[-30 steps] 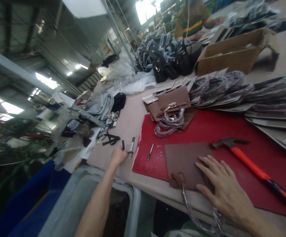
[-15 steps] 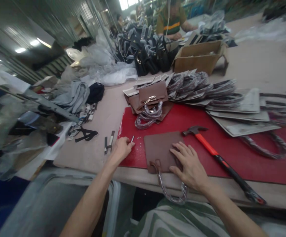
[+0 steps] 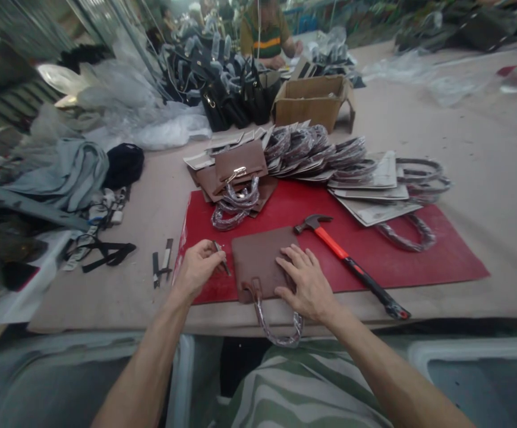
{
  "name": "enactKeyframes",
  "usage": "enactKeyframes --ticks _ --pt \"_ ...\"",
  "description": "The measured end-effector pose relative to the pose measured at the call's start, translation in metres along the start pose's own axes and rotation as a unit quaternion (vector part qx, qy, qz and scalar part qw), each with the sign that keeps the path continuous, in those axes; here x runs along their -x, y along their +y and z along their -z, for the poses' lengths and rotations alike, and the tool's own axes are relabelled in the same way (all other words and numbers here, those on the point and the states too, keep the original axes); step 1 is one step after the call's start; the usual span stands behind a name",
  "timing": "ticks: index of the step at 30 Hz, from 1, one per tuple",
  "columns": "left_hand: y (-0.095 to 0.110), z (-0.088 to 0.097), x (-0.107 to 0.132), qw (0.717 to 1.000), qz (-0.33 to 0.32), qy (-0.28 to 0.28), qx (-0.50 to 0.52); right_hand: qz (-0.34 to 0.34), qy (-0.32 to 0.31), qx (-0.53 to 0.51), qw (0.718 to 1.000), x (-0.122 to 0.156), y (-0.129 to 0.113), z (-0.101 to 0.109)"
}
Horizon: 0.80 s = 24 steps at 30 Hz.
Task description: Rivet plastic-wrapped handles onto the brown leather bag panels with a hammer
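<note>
Pinched in the fingers of my left hand (image 3: pixel 199 266) is a thin metal rod (image 3: pixel 224 263), perhaps a punch, held upright but tilted just left of the brown bag panel (image 3: pixel 258 255). My right hand (image 3: pixel 307 284) rests flat on that panel's right part, fingers spread. A plastic-wrapped handle (image 3: pixel 276 340) is attached at the panel's near edge and hangs over the table edge. The panel lies on a red mat (image 3: pixel 401 264). Right of it, a claw hammer (image 3: pixel 334 242) with an orange and black handle lies with its head near the panel's far corner.
Brown bag pieces (image 3: pixel 240 163) with a gold clasp and stacked panels (image 3: pixel 368 184) with wrapped handles sit behind. A cardboard box (image 3: pixel 309 104), black bags (image 3: pixel 227 104) and a co-worker (image 3: pixel 265 35) are farther back. Black straps (image 3: pixel 109 255) and small tools (image 3: pixel 163 264) lie left.
My left hand has brought the metal rod up from the mat's left side towards the panel and turned it. My right hand stays on the panel. The view has swung right.
</note>
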<state>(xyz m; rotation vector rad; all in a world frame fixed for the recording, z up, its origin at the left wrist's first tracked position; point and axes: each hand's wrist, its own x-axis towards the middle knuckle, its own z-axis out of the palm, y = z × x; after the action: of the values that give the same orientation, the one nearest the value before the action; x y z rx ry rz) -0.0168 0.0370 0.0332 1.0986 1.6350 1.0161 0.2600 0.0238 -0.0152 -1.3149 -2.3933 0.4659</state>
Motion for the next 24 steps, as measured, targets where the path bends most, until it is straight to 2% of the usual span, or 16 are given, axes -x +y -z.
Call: enactKeyframes --ticks 2,5,8,15,24 --pt "0.002 -0.026 0.013 0.996 -0.008 -0.033 0.084 0.005 -0.002 0.0 1.0 0.0 0.001 -0.001" --pt "-0.002 -0.061 0.026 0.988 -0.014 -0.057 0.141 0.005 -0.002 -0.001 1.0 0.0 0.003 -0.002" --pt "-0.014 -0.08 0.033 0.987 -0.056 -0.05 0.139 0.0 -0.003 -0.004 1.0 0.0 0.002 -0.002" --pt "-0.034 -0.09 0.042 0.99 -0.104 -0.016 0.098 0.0 0.0 -0.012 1.0 0.0 0.001 0.0" --pt "-0.032 -0.094 0.043 0.991 -0.118 -0.007 0.058 -0.001 -0.009 -0.018 1.0 0.0 -0.003 0.006"
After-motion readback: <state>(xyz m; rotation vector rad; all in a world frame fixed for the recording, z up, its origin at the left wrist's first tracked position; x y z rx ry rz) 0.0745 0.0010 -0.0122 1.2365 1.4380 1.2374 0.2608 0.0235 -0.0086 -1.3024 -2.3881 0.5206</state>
